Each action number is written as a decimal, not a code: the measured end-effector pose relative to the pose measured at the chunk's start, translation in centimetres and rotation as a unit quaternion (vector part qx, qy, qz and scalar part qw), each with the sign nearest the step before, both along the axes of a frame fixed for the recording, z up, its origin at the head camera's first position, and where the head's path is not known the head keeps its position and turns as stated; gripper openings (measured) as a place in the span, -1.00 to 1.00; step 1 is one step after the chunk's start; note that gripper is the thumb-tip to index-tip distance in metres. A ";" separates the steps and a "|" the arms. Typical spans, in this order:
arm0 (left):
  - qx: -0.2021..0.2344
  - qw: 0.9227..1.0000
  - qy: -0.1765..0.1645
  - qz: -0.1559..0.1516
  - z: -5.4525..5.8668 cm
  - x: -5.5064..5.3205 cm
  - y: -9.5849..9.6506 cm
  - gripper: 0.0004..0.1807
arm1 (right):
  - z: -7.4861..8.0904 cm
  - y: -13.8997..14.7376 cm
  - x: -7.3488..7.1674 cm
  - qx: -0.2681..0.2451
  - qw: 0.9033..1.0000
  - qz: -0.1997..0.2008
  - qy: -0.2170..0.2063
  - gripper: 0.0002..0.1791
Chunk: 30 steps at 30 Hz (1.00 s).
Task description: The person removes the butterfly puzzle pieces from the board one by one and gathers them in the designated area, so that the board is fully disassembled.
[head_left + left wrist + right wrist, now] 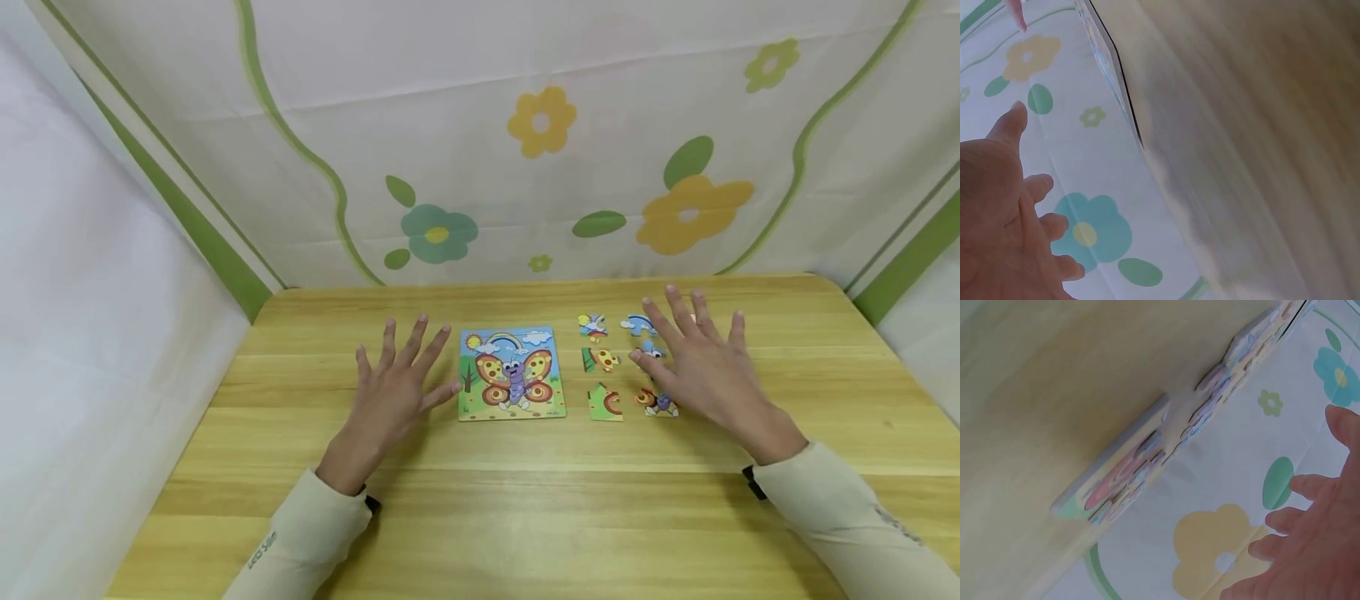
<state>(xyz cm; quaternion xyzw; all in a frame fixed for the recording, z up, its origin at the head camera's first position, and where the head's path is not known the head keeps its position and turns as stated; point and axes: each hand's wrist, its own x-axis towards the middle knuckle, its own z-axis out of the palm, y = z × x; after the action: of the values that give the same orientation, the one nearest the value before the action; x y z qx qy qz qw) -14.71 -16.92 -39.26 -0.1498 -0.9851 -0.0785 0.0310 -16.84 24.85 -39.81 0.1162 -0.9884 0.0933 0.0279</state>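
A square butterfly picture board [513,372] lies flat on the wooden table. To its right, several loose jigsaw pieces are laid out in rows, among them a green corner piece [604,403], a spotted wing piece [601,359] and a rainbow piece [637,325]. My left hand [392,400], fingers spread, is just left of the board and holds nothing. Over the right-hand pieces my right hand [708,371] spreads its fingers, partly hiding some of them. In the right wrist view the jigsaw pieces [1122,469] appear edge-on, apart from the hand [1316,531].
The wooden table [495,517] has its far edge against a white cloth [465,108] printed with flowers and green lines. More white cloth [97,333] hangs at the left side. Both forearms in light sleeves [307,533] come in from the near edge.
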 end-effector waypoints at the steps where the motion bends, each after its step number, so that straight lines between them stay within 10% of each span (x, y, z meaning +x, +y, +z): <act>1: -0.003 1.000 0.001 -0.001 0.0 0.0 0.0 -0.09 | 0.0 0.0 0.0 0.003 1.000 0.001 0.000 -0.08; 30: -0.007 1.000 -0.001 0.002 0.3 0.2 0.7 -0.04 | 0.3 0.0 -0.3 0.004 1.000 0.002 0.020 -0.08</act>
<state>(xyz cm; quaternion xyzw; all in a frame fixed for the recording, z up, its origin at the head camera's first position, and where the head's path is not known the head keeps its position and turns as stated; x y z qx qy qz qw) -14.46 -16.26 -38.96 -0.1482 -0.9860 -0.0712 0.0293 -17.11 24.82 -39.48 0.1197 -0.9879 0.0871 0.0469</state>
